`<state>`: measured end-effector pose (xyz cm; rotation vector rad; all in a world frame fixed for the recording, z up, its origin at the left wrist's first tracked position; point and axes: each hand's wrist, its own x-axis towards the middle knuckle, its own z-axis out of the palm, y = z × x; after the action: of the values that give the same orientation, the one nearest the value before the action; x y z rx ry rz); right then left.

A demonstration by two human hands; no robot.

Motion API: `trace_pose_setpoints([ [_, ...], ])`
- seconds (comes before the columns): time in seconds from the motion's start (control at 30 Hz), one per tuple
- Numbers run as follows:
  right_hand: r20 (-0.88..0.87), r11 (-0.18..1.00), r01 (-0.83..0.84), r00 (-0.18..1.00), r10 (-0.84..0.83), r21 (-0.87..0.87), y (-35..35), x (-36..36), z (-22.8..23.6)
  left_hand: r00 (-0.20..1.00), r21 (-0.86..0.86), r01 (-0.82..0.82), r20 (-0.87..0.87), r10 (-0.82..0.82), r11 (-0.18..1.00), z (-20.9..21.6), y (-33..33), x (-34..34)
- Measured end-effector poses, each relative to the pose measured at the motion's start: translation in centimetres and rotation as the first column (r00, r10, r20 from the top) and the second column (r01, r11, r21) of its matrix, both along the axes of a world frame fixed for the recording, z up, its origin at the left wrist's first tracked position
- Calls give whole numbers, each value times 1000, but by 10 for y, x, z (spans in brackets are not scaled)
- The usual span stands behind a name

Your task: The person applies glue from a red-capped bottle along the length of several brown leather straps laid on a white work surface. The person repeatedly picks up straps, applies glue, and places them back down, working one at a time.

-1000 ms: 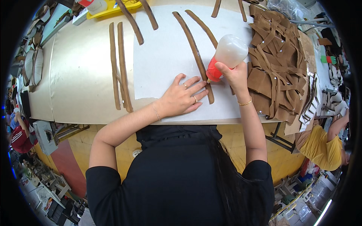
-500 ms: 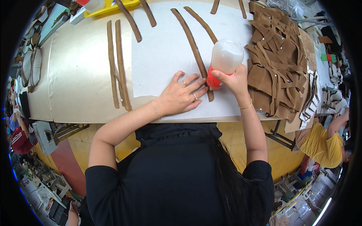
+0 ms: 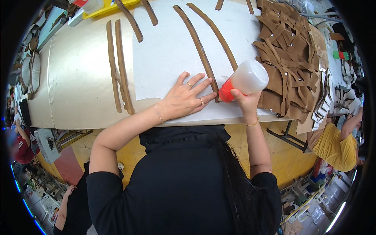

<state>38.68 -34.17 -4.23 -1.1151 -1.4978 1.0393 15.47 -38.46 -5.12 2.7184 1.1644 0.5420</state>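
In my right hand (image 3: pixel 247 102) is a squeeze bottle (image 3: pixel 250 76), translucent white with a red neck, tipped so its nozzle points down at the near end of a brown strip (image 3: pixel 199 50). The nozzle tip meets or nearly meets that strip's end; which of the two I cannot tell. My left hand (image 3: pixel 188 96) lies on the white sheet (image 3: pixel 158 66) with fingers spread, fingertips at the strip's edge. To the right runs a second brown strip (image 3: pixel 216 33), its near end hidden behind the bottle.
A heap of brown cut pieces (image 3: pixel 288 62) covers the table's right side. Two long brown strips (image 3: pixel 119 66) lie to the left, and several more at the far edge near a yellow tray (image 3: pixel 111 9). Other people are off both sides, one in a yellow shirt (image 3: pixel 338 147).
The bottle has moved nearer to me and to the right, tilting over further, its nozzle shifting to the strip's near end. My left hand stays at about the same place.
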Motion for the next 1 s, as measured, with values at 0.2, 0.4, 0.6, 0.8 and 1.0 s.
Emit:
trace_pose_setpoints([
  [0.2, -169, 996, 61, 983, -72, -71, -32, 2, -15, 1000, 2, -1, -4, 1, 1000, -2, -1, 0],
  [0.4, -547, 930, 170, 769, -332, -326, -11, 2, -10, 999, -47, 5, 34, -3, 999, 2, 2, -3],
  [0.6, -688, 968, 121, 685, -241, -220, 56, 36, 66, 989, -28, -59, 132, 62, 998, 10, 26, -19],
  [0.8, -518, 997, 54, 855, -18, 55, 110, 23, 97, 973, 65, -226, 61, 222, 972, 16, 82, -40],
  [1.0, -400, 992, -80, 910, 112, 97, 170, -26, 84, 945, 76, -326, 66, 321, 942, 15, 128, -34],
])
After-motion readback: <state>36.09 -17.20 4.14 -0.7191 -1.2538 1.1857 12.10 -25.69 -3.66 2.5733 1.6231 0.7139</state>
